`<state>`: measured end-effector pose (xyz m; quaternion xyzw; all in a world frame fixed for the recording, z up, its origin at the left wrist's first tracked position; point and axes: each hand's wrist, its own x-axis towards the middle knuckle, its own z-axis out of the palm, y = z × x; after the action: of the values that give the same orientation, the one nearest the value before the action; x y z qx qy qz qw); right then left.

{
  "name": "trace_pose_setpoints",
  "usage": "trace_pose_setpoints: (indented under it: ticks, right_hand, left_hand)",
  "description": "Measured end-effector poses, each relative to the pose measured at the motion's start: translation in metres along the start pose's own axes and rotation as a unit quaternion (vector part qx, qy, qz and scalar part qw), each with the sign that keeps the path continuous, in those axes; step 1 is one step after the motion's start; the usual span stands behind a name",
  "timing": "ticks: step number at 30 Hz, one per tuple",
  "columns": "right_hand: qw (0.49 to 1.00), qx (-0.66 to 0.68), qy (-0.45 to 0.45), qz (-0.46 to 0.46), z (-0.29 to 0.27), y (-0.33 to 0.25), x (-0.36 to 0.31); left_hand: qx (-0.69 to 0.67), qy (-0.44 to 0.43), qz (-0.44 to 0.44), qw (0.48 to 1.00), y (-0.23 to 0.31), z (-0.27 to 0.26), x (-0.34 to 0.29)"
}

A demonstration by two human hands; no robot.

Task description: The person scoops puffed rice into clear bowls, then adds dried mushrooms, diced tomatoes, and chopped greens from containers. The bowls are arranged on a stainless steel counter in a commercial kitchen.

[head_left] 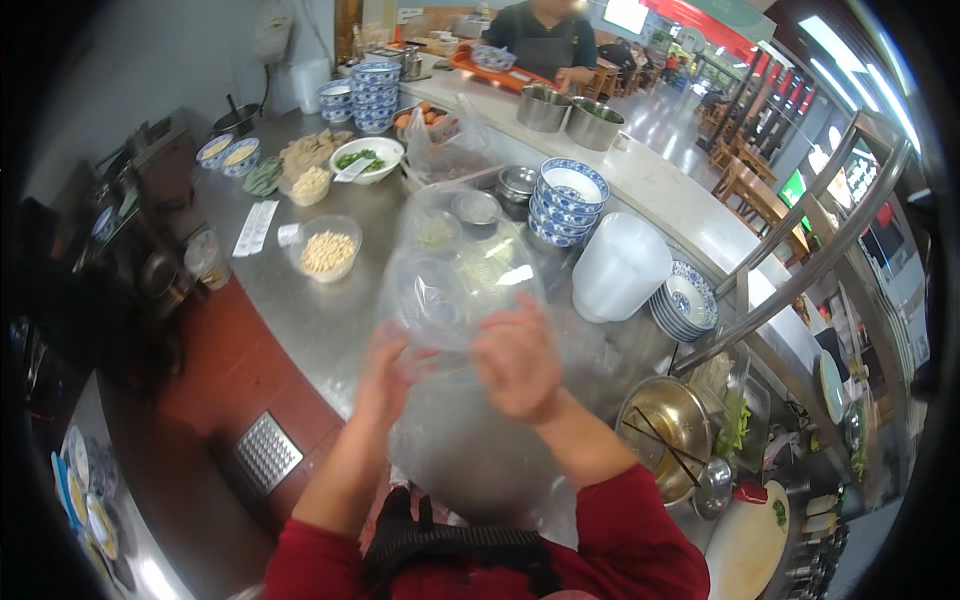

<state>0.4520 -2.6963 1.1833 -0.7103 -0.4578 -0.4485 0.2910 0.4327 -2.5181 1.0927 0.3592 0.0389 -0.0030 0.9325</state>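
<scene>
**Two hands working a clear plastic bag open over a steel counter**

The left hand (385,365) and the right hand (517,362) are both pinching the thin clear plastic bag (455,290), one on each side of its mouth, and are holding it up at chest height. The grip looks set to spread the film apart, and a shallow clear plastic container (432,292) is showing through it between the hands; whether it is sitting inside the bag or behind it is hard to tell. More loose film is hanging down below the wrists.

Just beyond the hands, the stainless steel counter (300,310) is carrying a clear bowl of pale pieces (327,250) ahead of the left hand, and a stack of blue-and-white bowls (567,200) and an upturned translucent tub (620,265) ahead of the right hand. To the right of the right forearm, a metal pot with chopsticks (668,425) is sitting low. Farther off, a white bowl of greens (366,157) and another tall bowl stack (375,95) are lined along the counter. At the far end, a person in a dark apron (545,40) is standing at a serving ledge, with a dining room opening beyond.
</scene>
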Motion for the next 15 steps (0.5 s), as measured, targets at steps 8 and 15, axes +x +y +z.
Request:
trace_pose_setpoints:
  ticks: [8,15]
  right_hand:
    - [0.851,0.387,-0.322,-0.150,0.063,-0.221,-0.039]
    - [0.866,0.382,-0.321,0.020,0.073,-0.447,-0.078]
  left_hand:
    - [0.023,0.247,0.134,0.959,0.035,-0.124,-0.305]
    - [-0.118,0.328,0.266,0.899,-0.020,-0.178,-0.606]
